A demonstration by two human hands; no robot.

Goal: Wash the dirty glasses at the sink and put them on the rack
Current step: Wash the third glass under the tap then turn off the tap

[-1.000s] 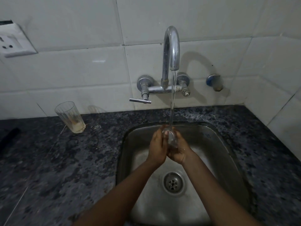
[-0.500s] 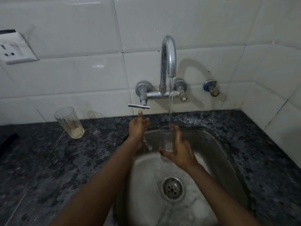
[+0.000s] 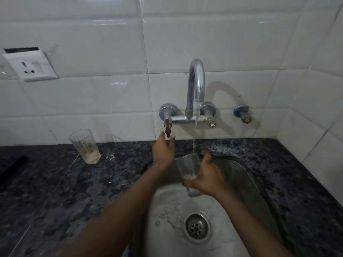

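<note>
My right hand (image 3: 207, 176) holds a clear glass (image 3: 188, 167) upright over the steel sink (image 3: 246, 182), under the thin stream from the chrome tap (image 3: 196, 84). A little water lies in the glass. My left hand (image 3: 163, 151) reaches up to the tap's left lever (image 3: 168, 129), which points down; thumb and finger bracket its tip. A second ribbed glass (image 3: 85, 146) with pale residue at the bottom stands on the dark granite counter (image 3: 65, 191) to the left, by the wall. No rack is in view.
White tiled walls close off the back and the right corner. A wall socket (image 3: 30, 66) sits at upper left. A capped pipe stub (image 3: 243, 114) projects right of the tap. A dark object (image 3: 13, 166) lies at the counter's far left. The sink drain (image 3: 196, 226) is uncovered.
My left hand left the glass and rose to the tap lever, which swung from pointing left to pointing down. The water stream has thinned. The right hand keeps the glass under the spout.
</note>
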